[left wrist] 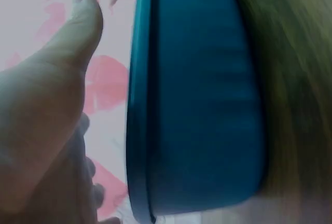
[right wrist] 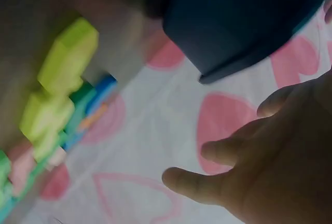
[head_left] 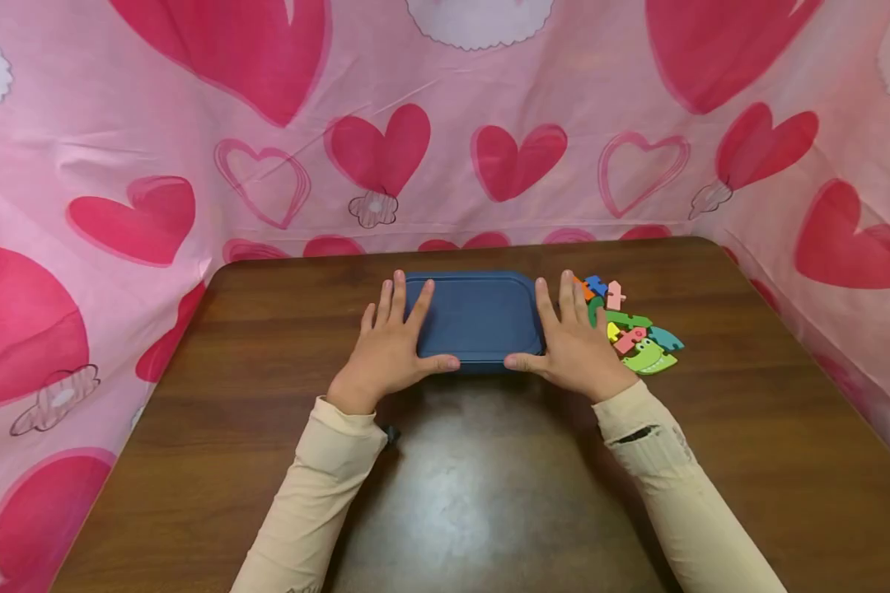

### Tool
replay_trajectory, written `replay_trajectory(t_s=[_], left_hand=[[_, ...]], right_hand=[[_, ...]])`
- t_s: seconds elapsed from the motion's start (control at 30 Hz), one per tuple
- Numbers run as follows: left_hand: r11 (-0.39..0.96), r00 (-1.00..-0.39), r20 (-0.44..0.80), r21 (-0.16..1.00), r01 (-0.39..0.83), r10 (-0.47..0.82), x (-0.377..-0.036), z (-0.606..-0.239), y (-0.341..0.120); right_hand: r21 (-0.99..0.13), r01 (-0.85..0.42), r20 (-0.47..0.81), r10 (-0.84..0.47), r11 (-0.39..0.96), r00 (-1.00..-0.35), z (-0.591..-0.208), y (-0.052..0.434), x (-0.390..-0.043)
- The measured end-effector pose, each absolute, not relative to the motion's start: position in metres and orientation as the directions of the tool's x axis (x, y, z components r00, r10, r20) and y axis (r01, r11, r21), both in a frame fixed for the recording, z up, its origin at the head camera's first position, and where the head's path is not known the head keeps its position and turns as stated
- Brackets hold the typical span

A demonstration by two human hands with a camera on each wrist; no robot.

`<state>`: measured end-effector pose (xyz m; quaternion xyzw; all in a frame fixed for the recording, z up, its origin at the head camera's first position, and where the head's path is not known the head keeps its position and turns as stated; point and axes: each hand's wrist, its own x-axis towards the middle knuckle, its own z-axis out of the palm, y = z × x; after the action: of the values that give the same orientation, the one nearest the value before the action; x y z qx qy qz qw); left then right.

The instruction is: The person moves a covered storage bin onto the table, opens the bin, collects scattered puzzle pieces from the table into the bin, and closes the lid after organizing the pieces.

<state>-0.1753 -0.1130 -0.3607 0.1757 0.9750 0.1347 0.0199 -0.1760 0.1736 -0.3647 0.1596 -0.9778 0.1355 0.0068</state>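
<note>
A dark blue lidded box [head_left: 480, 319] sits on the table with its lid facing up. Over its left edge my left hand [head_left: 388, 346] spreads with straight fingers. My right hand [head_left: 574, 346] spreads likewise at the right edge, thumb toward the near rim. In the left wrist view a gap separates the thumb [left wrist: 78, 35] from the box's lid edge [left wrist: 139, 130]. Background also shows between the right fingers [right wrist: 194, 182] and the box [right wrist: 233, 22] in the right wrist view. Neither hand grips anything.
Several colourful puzzle pieces lie in a pile right of the box, including a green crocodile-head piece [head_left: 648, 357] and a teal piece [head_left: 666, 338]. A small black object [head_left: 391, 435] shows beside the left cuff. Pink heart-print cloth [head_left: 445, 165] hangs around the brown table [head_left: 267, 329].
</note>
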Motion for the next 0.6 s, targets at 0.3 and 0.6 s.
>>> replay_trajectory(t_s=[0.3,0.6], left_hand=[[0.901,-0.945,-0.192,0.399,0.172,0.266,-0.182,-0.365,-0.136],[0.878,-0.937,-0.25,0.468,0.102,0.242,-0.183,-0.365,-0.142]], right_hand=[[-0.37,-0.31,-0.039,-0.348,0.876,-0.937,-0.379,0.177,-0.183],[-0.495,-0.29,-0.097,-0.384,0.819,-0.918,-0.384,0.175,-0.186]])
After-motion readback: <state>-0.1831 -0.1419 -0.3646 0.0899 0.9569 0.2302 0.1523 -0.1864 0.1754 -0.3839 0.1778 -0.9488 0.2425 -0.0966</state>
